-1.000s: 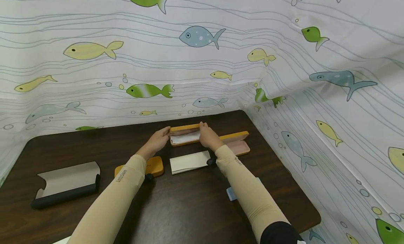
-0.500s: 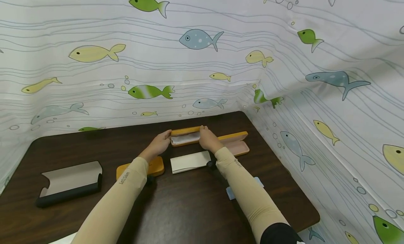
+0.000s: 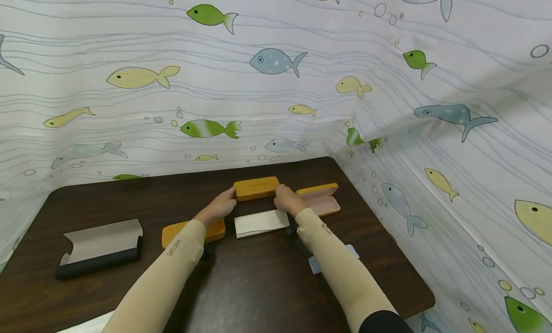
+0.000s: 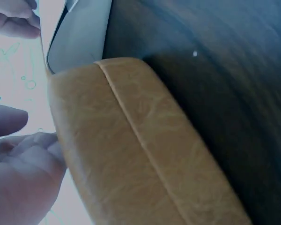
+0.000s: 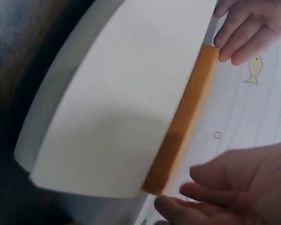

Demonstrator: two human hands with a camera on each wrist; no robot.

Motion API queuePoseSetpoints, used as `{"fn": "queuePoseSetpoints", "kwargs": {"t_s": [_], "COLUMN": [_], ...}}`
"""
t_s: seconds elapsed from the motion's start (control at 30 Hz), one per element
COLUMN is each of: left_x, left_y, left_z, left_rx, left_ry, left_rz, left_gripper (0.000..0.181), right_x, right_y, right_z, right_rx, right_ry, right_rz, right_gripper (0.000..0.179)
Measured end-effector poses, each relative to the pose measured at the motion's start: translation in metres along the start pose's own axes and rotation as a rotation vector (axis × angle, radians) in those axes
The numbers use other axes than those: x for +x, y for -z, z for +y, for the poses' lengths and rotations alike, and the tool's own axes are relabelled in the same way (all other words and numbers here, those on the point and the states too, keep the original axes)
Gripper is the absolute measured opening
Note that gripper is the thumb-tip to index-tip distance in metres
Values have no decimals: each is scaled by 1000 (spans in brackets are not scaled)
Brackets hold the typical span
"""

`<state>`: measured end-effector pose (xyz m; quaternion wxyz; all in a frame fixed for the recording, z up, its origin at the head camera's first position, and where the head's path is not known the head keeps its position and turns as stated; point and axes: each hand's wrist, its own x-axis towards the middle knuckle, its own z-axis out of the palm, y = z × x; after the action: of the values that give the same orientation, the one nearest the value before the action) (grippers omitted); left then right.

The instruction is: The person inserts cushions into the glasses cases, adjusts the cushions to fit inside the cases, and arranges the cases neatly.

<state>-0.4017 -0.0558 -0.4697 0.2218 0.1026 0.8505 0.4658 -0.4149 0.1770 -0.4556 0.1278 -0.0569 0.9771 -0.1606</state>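
Fingertips are mostly hidden in the head view: your left hand [image 3: 220, 207] and right hand [image 3: 288, 201] cover the two ends of the shut tan case [image 3: 256, 188], so how far the fingers curl round it is hard to make out there. The wrist views show relaxed, nearly straight fingers [image 5: 210, 192] against the ends rather than a clamp. That case sits at the far middle of the dark table [image 3: 254, 285], lid down, so its inside cannot be seen.

Just right of it an open tan case [image 3: 321, 200] shows a pale pink lining; your right hand cuts off its left part, and what it holds, if anything, cannot be told. Near you, between your forearms, lies a white case [image 3: 261, 223]; a third tan case [image 3: 191, 231] is partly under your left sleeve. At the near left an open black case [image 3: 100, 247] shows a grey lining with nothing visible in it. A small blue thing [image 3: 316, 263] peeks from behind your right forearm, too covered to identify.
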Motion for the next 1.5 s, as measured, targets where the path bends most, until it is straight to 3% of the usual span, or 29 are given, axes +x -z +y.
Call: {"fn": "queuePoseSetpoints", "kwargs": {"t_s": [0.17, 0.27, 0.33, 0.47, 0.57, 0.67, 0.97, 1.33, 1.5], "left_x": [-6, -11, -15, -22, -26, -30, -44, -67, -71], "left_y": [0, 0, 1, 0, -2, -5, -15, -25, -29], "left_z": [3, 6, 7, 8, 9, 9, 9, 10, 6], "left_rx": [40, 51, 48, 38, 38, 54, 82, 24, 15], "left_ry": [-22, -52, -65, -95, -113, -132, -191, -163, -190], "left_rz": [64, 83, 81, 72, 69, 76, 66, -7, -25], "left_gripper": [61, 61, 60, 59, 58, 58, 57, 53, 50], "right_x": [-7, -10, -11, -15, -20, -27, -42, -53, -55], "right_y": [0, 1, 0, -1, -2, -2, -6, -21, -29], "right_z": [-3, -3, -1, 3, 3, 0, 4, 12, 17], "right_rx": [111, 284, 497, 997, 1210, 1259, 1204, 1180, 1116], "right_ry": [71, 161, 212, 244, 222, 205, 201, 178, 158], "right_rz": [208, 280, 248, 80, -20, -57, -46, -30, -46], "right_gripper": [37, 31, 28, 33, 38, 38, 29, 16, 16]}}
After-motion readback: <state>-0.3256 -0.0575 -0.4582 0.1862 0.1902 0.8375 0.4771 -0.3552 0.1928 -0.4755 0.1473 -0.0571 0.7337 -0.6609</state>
